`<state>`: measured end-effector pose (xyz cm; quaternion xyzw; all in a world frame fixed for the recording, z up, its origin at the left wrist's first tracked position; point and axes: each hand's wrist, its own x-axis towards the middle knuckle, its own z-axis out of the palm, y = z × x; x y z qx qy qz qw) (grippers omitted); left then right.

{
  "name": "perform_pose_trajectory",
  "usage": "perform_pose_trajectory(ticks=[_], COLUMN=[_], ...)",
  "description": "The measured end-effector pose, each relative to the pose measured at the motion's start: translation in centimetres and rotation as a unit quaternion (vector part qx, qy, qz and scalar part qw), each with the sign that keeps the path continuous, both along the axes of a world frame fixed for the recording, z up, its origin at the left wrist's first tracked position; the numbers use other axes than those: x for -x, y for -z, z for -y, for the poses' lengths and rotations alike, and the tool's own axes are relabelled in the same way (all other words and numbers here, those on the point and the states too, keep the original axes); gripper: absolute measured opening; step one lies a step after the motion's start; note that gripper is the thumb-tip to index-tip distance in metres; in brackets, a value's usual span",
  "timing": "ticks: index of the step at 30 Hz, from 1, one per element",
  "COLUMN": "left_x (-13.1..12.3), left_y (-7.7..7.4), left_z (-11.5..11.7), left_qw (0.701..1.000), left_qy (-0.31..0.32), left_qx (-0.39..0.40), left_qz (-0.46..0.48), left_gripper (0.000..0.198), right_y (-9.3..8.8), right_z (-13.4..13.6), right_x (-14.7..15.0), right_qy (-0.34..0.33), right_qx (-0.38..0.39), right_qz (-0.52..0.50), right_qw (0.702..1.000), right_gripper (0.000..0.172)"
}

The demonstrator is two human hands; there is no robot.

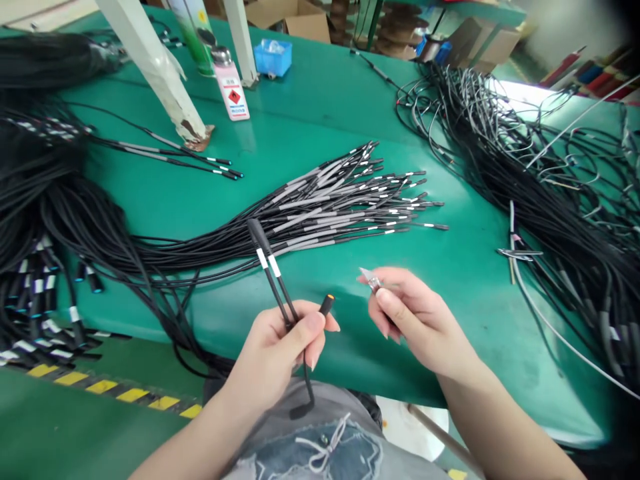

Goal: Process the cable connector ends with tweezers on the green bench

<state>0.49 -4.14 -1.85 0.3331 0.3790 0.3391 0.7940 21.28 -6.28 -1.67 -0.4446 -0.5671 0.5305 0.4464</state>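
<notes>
My left hand [285, 350] is closed around black cables [281, 287] with white labels, over the table's front edge. A short black connector [327, 305] with an orange end sticks up past the left thumb. Two thicker black ends of the cables point up and away, above the large cable bundle. To the right, my right hand [420, 327] pinches a craft knife [372, 280], its pointed blade facing up and left. The knife is apart from the cables, and most of its handle is hidden in the fingers. A bundle of black cables with grey sleeves [320, 217] lies just beyond both hands.
A green table [310, 120] carries more cable heaps at left and a tangled wire bundle [500, 173] at right, with a metal tool [520, 254] on it. Toward the back stand a pink-and-white bottle [233, 93], a blue bin [273, 60] and white posts [155, 73].
</notes>
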Motion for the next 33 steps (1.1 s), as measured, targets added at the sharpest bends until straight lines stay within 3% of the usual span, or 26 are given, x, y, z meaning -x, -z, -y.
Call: perform_pose_trajectory(ticks=[2,6,16,26,33], left_x=[0.0,-0.06,-0.32,-0.41,-0.19], left_y=[0.07,0.37,0.56,0.51,0.56], left_z=[0.11,0.26,0.56,0.77,0.8], left_qw=[1.0,0.998,0.992,0.99,0.99], left_qy=[0.019,0.045,0.062,0.06,0.092], left_qx=[-0.011,-0.035,-0.082,-0.085,-0.078], left_qz=[0.0,-0.017,-0.074,-0.095,-0.071], left_gripper=[0.031,0.031,0.025,0.028,0.029], right_y=[0.09,0.01,-0.31,-0.3,-0.27], right_z=[0.02,-0.17,-0.29,-0.31,-0.39], right_x=[0.02,0.23,0.62,0.8,0.93], right_qy=[0.018,0.023,-0.005,0.002,-0.008], right_qx=[-0.013,-0.042,-0.125,-0.164,-0.19], right_qz=[0.036,0.066,0.111,0.113,0.104], right_qw=[0.999,0.997,0.986,0.98,0.976], right_gripper=[0.02,0.032,0.022,0.018,0.02])
